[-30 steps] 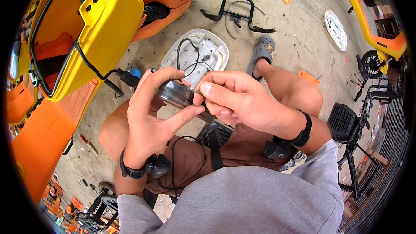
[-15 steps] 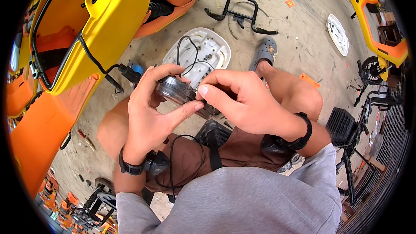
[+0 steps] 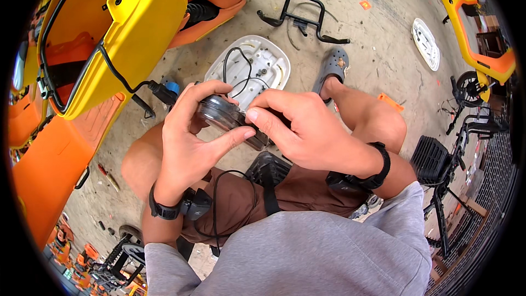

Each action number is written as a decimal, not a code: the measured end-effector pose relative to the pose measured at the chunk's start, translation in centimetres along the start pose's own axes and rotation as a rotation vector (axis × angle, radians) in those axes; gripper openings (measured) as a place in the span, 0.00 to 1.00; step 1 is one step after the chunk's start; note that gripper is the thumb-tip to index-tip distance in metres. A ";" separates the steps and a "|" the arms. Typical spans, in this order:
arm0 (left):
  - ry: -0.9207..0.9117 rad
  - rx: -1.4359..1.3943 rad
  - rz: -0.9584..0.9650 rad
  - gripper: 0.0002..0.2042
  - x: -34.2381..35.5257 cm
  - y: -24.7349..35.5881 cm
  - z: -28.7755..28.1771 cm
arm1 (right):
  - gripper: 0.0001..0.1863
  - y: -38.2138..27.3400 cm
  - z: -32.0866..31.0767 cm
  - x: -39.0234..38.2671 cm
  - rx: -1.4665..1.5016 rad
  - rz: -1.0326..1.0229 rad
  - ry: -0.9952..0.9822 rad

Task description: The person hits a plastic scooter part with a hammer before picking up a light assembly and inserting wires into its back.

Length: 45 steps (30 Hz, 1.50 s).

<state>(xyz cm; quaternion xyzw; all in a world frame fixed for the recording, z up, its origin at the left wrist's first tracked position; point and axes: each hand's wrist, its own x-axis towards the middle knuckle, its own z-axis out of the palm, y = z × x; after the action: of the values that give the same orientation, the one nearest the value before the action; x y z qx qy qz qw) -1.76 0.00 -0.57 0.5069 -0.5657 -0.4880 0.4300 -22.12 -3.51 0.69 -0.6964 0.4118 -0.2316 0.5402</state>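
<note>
Compared with a second ago: dark, rounded lamp-like module with clear lens [image 3: 227, 120] raised slightly, grip unchanged, work on its right end judged ongoing. Left hand [image 3: 192, 137] wrapped around module; right hand [image 3: 307, 131] pinching its right end. Held above knees, over white oval plastic cover [image 3: 257, 66] on concrete floor [image 3: 383, 49]. Long axis roughly left-right, lens side facing up-left.

A single head-worn fisheye view looks steeply down from just above the hands [image 3: 246, 131], close over lap and knees, facing the concrete floor [image 3: 383, 60] ahead; edges curve toward the dark rim.
</note>
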 end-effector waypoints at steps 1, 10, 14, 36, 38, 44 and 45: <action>0.006 -0.008 -0.006 0.29 0.0 0.1 0.0 | 0.09 0.1 0.2 0.0 0.009 -0.001 0.008; -0.007 0.013 -0.006 0.29 0.1 0.3 0.1 | 0.10 0.8 0.4 0.2 0.060 -0.028 -0.015; 0.003 0.009 -0.017 0.29 0.1 0.3 0.2 | 0.10 0.8 0.5 0.1 0.100 -0.005 -0.017; 0.017 0.252 0.018 0.30 -0.1 -0.4 0.3 | 0.13 1.3 1.0 0.6 0.585 0.308 -0.176; 0.014 0.244 0.037 0.29 -0.1 -0.5 0.3 | 0.14 1.1 0.9 0.6 0.681 0.339 -0.192; 0.022 0.187 0.047 0.28 0.0 -0.3 0.5 | 0.15 0.2 -0.1 0.5 0.875 0.458 -0.255; 0.010 0.235 0.050 0.28 0.0 -0.2 0.4 | 0.15 0.3 0.0 0.5 0.914 0.475 -0.261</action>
<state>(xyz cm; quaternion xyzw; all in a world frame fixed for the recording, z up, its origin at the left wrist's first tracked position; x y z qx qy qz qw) -2.09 0.02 -0.81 0.5420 -0.6293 -0.4051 0.3823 -21.94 -3.99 0.30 -0.3003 0.3447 -0.1703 0.8729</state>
